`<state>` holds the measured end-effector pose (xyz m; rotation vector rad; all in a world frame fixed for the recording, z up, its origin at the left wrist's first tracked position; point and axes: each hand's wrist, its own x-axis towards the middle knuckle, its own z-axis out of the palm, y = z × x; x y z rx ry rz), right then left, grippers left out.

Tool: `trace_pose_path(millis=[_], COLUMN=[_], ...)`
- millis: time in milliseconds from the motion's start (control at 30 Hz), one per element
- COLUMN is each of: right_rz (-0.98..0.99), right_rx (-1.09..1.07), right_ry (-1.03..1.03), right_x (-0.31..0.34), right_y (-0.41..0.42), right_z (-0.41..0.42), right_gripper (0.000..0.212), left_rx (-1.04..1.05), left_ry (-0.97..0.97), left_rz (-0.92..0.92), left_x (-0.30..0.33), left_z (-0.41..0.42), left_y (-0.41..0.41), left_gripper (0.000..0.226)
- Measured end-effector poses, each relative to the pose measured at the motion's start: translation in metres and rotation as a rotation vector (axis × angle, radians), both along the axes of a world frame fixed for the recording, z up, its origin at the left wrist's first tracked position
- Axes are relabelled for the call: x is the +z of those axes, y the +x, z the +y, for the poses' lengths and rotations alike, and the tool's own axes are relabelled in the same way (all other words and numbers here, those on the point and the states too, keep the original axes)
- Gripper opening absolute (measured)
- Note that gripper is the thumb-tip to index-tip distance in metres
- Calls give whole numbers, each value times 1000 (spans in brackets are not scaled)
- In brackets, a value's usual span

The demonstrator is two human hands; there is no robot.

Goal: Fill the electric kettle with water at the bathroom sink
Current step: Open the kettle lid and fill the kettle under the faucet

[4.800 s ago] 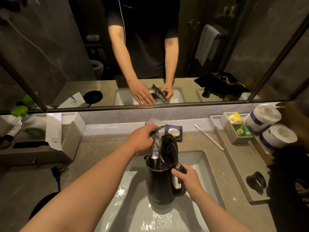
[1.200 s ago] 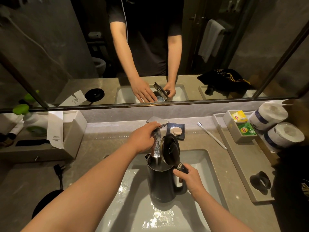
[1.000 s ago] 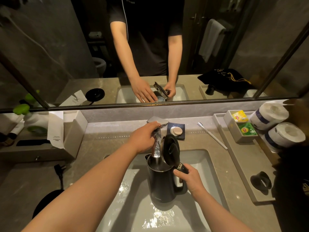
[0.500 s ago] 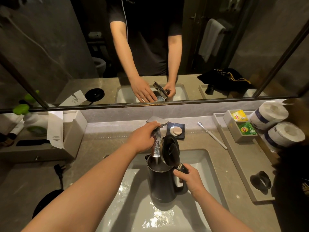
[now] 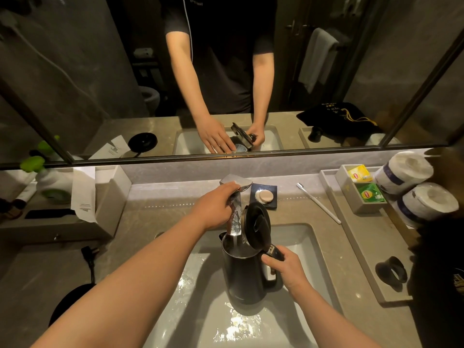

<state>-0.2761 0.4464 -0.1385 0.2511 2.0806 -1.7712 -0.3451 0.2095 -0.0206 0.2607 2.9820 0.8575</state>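
A dark electric kettle [image 5: 244, 273] stands upright in the white sink [image 5: 303, 243], its long axis vertical, its spout toward the mirror [image 5: 100, 71] and its handle pointing toward the person, to the right. Its hinged lid [image 5: 257, 226] is tipped up and open, standing on edge at the handle side of the rim. The chrome faucet [image 5: 234, 197] rises directly behind the kettle and reaches out over the open mouth, where a stream of water [image 5: 234, 222] falls into it; water shows inside the rim.

The right hand [image 5: 287, 268] is curled tight around the top of the kettle handle, thumb over the lid hinge, a closed grip on the kettle. The left hand [image 5: 216, 209] rests on the faucet, fingers bent around its lever and neck, clasping it rather than spread.

Wet patches glint on the sink floor in front of and left of the kettle. Behind the kettle, just right of the faucet, a round soap [image 5: 263, 195] sits on a dark dish [image 5: 270, 190]. Farther right of the kettle a white toothbrush [image 5: 319, 203] lies on the bench [image 5: 155, 217], beside a tray with tea bags [image 5: 365, 183] and two toilet rolls [image 5: 414, 187]. Well left of the kettle, the black kettle base [image 5: 67, 301] and its plug [image 5: 89, 253] lie on the bench.
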Motion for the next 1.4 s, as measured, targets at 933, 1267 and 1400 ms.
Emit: trace_pose_path(millis=[933,1267,1400], right_rz=[5,-4,5], right_rx=[15,24,23], right_ry=[25,23,29], right_x=[-1,-2,-2], right_y=[-3,-3,-2], right_z=[0,-1,0], right_gripper=[17,15,15], left_rx=[-8,-7,-8], left_ry=[-21,-8,-15], left_rz=[-29,-20,-17], left_x=[-5,-11,-11], left_z=[1,0,0], left_y=[-4,-3,-3], left_gripper=[63,65,64])
